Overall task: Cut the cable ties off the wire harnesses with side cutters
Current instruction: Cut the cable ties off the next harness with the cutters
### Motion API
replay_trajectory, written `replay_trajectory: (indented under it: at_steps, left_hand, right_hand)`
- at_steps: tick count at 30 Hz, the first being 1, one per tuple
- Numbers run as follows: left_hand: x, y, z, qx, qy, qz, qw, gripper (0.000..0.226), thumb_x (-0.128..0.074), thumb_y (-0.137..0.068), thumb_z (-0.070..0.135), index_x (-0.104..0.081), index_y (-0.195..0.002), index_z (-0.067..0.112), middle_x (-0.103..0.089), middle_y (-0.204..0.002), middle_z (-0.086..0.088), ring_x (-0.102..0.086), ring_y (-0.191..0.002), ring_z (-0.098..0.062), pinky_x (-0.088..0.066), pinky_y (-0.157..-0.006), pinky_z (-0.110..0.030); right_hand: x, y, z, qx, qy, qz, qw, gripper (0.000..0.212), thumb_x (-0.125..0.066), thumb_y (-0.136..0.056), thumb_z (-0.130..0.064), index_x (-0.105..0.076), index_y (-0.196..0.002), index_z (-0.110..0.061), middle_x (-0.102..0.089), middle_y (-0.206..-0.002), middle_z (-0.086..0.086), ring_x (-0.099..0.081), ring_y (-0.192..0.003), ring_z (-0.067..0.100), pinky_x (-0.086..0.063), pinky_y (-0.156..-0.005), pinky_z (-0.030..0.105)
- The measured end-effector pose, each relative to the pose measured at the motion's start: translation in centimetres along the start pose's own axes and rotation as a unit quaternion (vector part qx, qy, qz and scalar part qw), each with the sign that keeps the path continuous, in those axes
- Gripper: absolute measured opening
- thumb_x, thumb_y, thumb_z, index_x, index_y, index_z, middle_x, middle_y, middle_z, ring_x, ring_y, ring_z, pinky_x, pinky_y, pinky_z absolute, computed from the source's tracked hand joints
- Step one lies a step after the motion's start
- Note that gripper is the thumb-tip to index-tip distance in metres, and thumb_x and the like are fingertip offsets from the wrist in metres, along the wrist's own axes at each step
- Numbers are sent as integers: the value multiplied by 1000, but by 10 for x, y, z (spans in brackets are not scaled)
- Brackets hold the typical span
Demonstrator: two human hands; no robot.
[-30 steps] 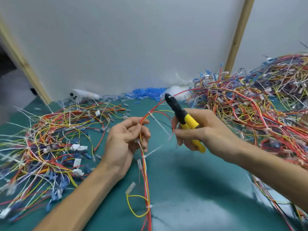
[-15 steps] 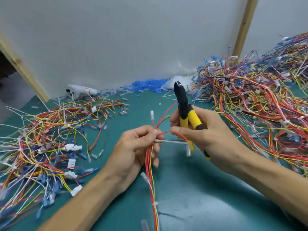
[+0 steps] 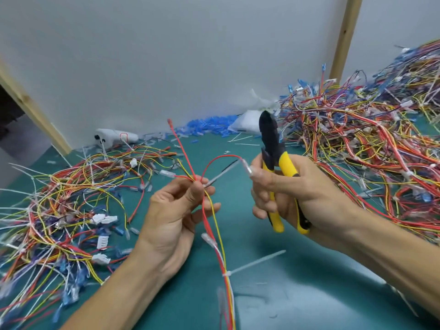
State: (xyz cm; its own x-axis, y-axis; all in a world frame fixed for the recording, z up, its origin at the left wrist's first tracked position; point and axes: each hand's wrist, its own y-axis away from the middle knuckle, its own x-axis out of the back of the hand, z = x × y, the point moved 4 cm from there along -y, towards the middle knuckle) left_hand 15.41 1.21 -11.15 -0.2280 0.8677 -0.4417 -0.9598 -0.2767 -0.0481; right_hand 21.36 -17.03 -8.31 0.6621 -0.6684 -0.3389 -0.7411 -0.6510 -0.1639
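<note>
Red-and-yellow wire harness (image 3: 228, 287) hangs just left of the yellow-handled black side cutters (image 3: 271, 146). Its upper end is pinched between the thumb and fingertips of the left hand (image 3: 171, 215), and the strands fan out above the pinch. Lower on that harness, below and left of the cutters, 1 white cable tie (image 3: 256, 263) is fastened, with its tail pointing right.

The right hand (image 3: 309, 194) curls round the cutters' 2 handles, black head upright. Its thumb and forefinger pinch a clear sleeve (image 3: 248, 169) at the end of a red wire loop.

Behind the cutters, by the wall, lies a white plastic bag (image 3: 247, 126); what it holds cannot be told. Loose blue bits (image 3: 209, 123) are heaped behind and left of the cutters. On the teal mat (image 3: 297, 294), tangled wire piles lie far left (image 3: 59, 210) and right (image 3: 369, 151) of the cutters.
</note>
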Motion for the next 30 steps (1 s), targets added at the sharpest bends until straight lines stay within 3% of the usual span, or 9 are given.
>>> replay_trajectory:
  at_steps: [2, 4, 6, 13, 19, 26, 30]
  left_hand:
    - [-5, 4, -1, -22, -25, -8, 999, 46, -106, -35, 30, -82, -72, 17, -73, -75, -4, -69, -57, -8, -60, -55, -25]
    - [-11, 10, -5, -32, -57, -15, 998, 28, -91, -48, 0, -81, -68, 17, -73, -71, -3, -71, -58, -11, -60, -54, -26]
    - [-16, 13, -9, -28, -71, -20, 997, 16, -79, -62, 3, -81, -68, 17, -73, -71, -3, -70, -54, -15, -60, -54, -28]
    - [-21, 16, -5, -42, -99, -52, 993, 17, -89, -65, 6, -80, -77, 15, -71, -76, 0, -67, -55, -17, -60, -59, -30]
    - [-24, 14, -4, -70, -176, -18, 982, 13, -87, -67, 9, -75, -74, 8, -70, -67, -9, -66, -50, -22, -56, -53, -27]
    - [-18, 12, -2, -45, -123, -32, 991, 19, -83, -65, 14, -78, -82, 7, -71, -77, -17, -69, -55, -23, -54, -52, -25]
    - [-13, 9, -2, -44, -77, -19, 996, 21, -82, -63, 16, -77, -82, 7, -71, -75, -14, -66, -52, -19, -53, -51, -22]
  right_hand:
    - [-2, 0, 4, 10, 29, 11, 999, 7, -73, -89, -16, -69, -85, -11, -43, -60, 4, -41, -51, 20, -48, -57, 35]
    - [-4, 1, 8, 10, 46, 11, 999, 9, -73, -89, -15, -74, -92, -7, -44, -59, 4, -41, -51, 20, -49, -58, 34]
    - [-5, 3, 11, 16, 54, 8, 998, 9, -73, -90, -13, -72, -91, -5, -47, -60, 6, -44, -51, 21, -49, -56, 31]
    - [-3, 8, 15, 31, 99, 76, 992, 16, -69, -91, -19, -65, -88, -4, -58, -64, 11, -56, -54, 23, -47, -48, 25]
    - [4, 6, 19, 32, 138, 134, 981, 11, -65, -98, -2, -61, -88, -1, -55, -61, 10, -52, -52, 20, -45, -49, 22]
    - [10, 2, 9, 14, 118, 131, 984, 13, -69, -97, -9, -64, -86, -6, -57, -64, 9, -50, -54, 22, -43, -46, 25]
    - [11, -1, 11, 5, 137, 102, 985, 21, -75, -93, -17, -65, -89, 1, -63, -71, 9, -54, -59, 22, -48, -54, 28]
